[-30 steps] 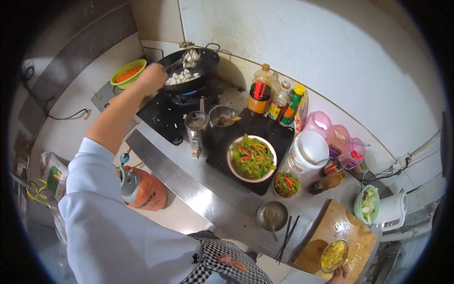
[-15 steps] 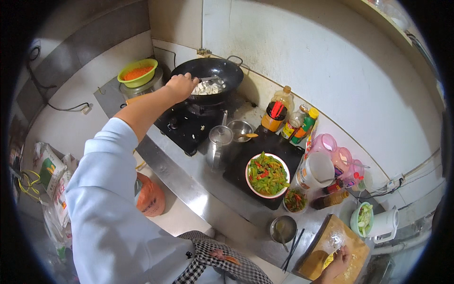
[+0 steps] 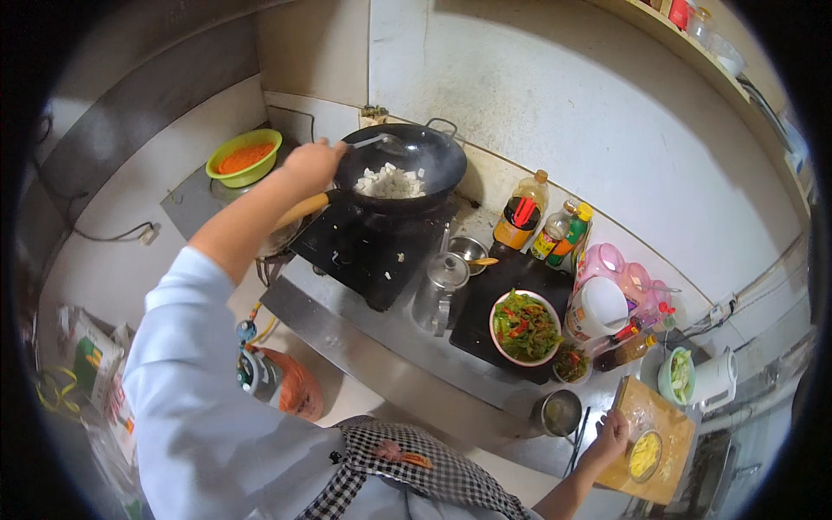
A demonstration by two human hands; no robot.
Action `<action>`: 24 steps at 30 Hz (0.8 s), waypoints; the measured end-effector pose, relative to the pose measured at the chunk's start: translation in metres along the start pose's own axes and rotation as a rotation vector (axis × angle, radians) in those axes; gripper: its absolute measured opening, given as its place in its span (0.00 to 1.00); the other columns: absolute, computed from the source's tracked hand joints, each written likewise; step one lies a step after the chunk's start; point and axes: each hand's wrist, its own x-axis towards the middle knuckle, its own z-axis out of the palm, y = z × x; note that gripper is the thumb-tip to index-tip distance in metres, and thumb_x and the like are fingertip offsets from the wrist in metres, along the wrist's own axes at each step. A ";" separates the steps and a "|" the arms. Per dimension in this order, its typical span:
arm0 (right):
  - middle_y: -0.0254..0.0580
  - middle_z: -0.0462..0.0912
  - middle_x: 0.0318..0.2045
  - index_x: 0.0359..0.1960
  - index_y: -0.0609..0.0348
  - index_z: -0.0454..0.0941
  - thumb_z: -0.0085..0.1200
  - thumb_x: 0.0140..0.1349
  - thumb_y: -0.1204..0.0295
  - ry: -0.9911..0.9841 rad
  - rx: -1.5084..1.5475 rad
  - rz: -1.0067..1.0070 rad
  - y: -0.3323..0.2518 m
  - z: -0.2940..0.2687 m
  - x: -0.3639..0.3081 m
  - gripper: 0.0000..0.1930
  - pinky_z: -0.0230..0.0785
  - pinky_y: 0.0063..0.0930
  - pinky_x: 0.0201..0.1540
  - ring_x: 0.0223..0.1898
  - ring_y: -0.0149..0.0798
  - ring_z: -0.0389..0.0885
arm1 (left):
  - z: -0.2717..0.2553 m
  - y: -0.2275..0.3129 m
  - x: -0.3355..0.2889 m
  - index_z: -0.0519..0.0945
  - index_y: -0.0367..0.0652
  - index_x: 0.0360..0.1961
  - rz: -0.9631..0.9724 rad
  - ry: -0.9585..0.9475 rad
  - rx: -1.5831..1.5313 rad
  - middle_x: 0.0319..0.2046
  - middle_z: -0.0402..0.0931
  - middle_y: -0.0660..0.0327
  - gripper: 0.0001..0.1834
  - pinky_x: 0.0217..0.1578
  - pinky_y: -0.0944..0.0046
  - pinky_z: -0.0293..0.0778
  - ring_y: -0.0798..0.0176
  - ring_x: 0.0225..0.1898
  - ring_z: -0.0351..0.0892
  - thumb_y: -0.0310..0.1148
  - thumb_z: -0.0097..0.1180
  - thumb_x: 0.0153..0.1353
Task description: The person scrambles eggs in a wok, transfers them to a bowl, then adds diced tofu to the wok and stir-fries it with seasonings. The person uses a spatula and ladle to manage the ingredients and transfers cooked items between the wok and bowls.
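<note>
My left hand point(image 3: 312, 165) is closed round the handle of a metal cooking spatula point(image 3: 368, 141) over the black wok point(image 3: 442, 160). White cubes point(image 3: 392, 182), perhaps tofu, lie in the near part of the wok, and the spatula's head is beyond them. The wok stands on the black stove point(image 3: 368, 247), its wooden handle point(image 3: 303, 208) beneath my forearm. At the right, my right hand point(image 3: 613, 431) has curled fingers at the left edge of the wooden cutting board point(image 3: 672, 425). Anything inside those fingers is hidden. Beside it on the board stands a clear bowl of yellow pieces point(image 3: 645, 454).
A yellow-green bowl of orange shreds point(image 3: 245, 159) stands left of the wok. On the counter are a metal pitcher point(image 3: 433, 299), a bowl of green and red peppers point(image 3: 526, 328), sauce bottles point(image 3: 520, 212), a white tub point(image 3: 598, 310) and a metal cup point(image 3: 557, 413). A gas cylinder point(image 3: 277, 381) stands below.
The spatula has lifted away from the white cubes toward the wok's far side. My right hand has moved left, off the yellow pieces. The view has shifted slightly.
</note>
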 end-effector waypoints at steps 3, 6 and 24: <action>0.38 0.80 0.39 0.47 0.66 0.77 0.50 0.64 0.79 0.026 0.061 0.070 -0.004 0.038 -0.036 0.11 0.71 0.21 0.38 0.36 0.30 0.77 | -0.030 -0.037 -0.041 0.71 0.44 0.57 0.122 0.097 0.033 0.42 0.74 0.44 0.27 0.37 0.50 0.78 0.44 0.37 0.81 0.23 0.53 0.53; 0.36 0.80 0.36 0.45 0.66 0.78 0.49 0.64 0.81 0.017 0.034 0.019 -0.018 0.072 -0.062 0.10 0.71 0.19 0.37 0.34 0.28 0.76 | -0.039 -0.055 -0.078 0.72 0.43 0.57 0.241 0.044 0.114 0.37 0.76 0.47 0.28 0.35 0.51 0.78 0.47 0.34 0.81 0.26 0.55 0.51; 0.33 0.80 0.37 0.47 0.63 0.76 0.50 0.66 0.77 0.118 0.051 0.061 -0.040 0.062 -0.108 0.09 0.70 0.19 0.40 0.35 0.25 0.76 | 0.064 -0.098 0.078 0.83 0.38 0.34 -0.157 0.089 -0.366 0.30 0.81 0.43 0.11 0.38 0.48 0.76 0.40 0.36 0.81 0.34 0.55 0.57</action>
